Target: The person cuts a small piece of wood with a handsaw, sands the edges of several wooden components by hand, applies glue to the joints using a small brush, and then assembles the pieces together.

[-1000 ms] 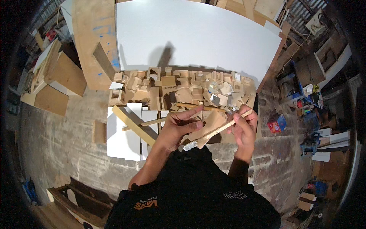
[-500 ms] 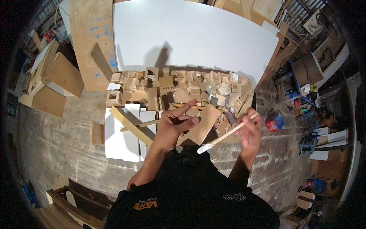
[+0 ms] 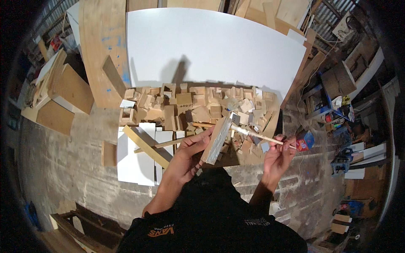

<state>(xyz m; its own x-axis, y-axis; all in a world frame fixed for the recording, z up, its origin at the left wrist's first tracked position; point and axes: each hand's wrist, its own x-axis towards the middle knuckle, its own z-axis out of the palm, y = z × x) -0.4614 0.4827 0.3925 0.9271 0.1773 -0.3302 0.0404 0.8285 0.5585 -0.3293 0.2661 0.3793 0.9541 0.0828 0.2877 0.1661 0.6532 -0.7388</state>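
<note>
My left hand (image 3: 187,156) is closed on a small wooden board (image 3: 213,147), held with a narrow edge up, which is coated with pale, whitish stuff. My right hand (image 3: 276,158) grips a thin light wooden stick (image 3: 270,140) by one end; its white-smeared tip (image 3: 238,129) is at the board's far end, though I cannot tell whether they touch. Behind and under both hands lies a pile of small wooden offcuts and little boxes (image 3: 184,99).
A large white sheet (image 3: 215,50) spans the back, beside a tall plywood plank (image 3: 101,50). White boards (image 3: 128,164) and a yellowish strip (image 3: 145,147) lie left. A wooden cabinet (image 3: 59,88) stands far left; cluttered tools and a red-blue container (image 3: 304,139) are right.
My left hand has turned the board onto its narrow edge. My right hand has swung the stick's tip up and away from me to the board's far end.
</note>
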